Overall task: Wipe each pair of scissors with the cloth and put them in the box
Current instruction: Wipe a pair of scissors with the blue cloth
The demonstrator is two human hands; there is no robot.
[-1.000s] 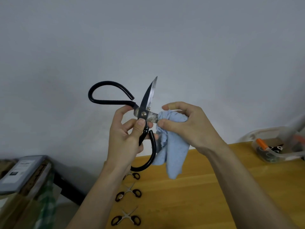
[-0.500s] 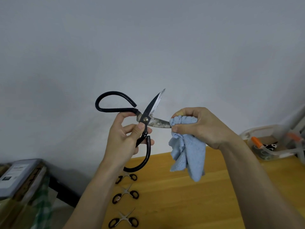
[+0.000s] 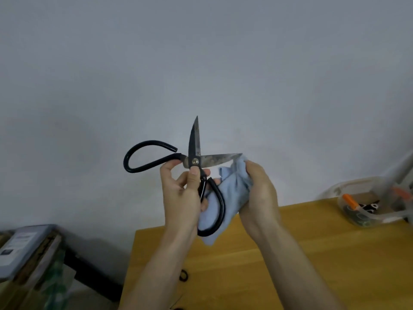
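Note:
Large black-handled scissors [image 3: 194,151] are held up in front of the wall with their blades spread wide. One blade points up, the other points right. My left hand [image 3: 182,198] grips them at the pivot and lower handle. My right hand [image 3: 259,195] clutches a light blue cloth [image 3: 230,189] just off the tip of the right-pointing blade; the cloth hangs down behind the lower handle loop. A clear plastic box [image 3: 366,202] at the right edge of the table holds several items, one with an orange part.
A wooden table [image 3: 257,269] lies below my arms. Part of a small black scissor handle [image 3: 183,275] shows between my forearms. At the lower left, a grey box [image 3: 22,247] rests on a shelf beside the table.
The cloth has slid off the horizontal blade to its tip and my right hand has dropped lower. The scissors have turned, so the upper blade now stands vertical. The view has tilted upward.

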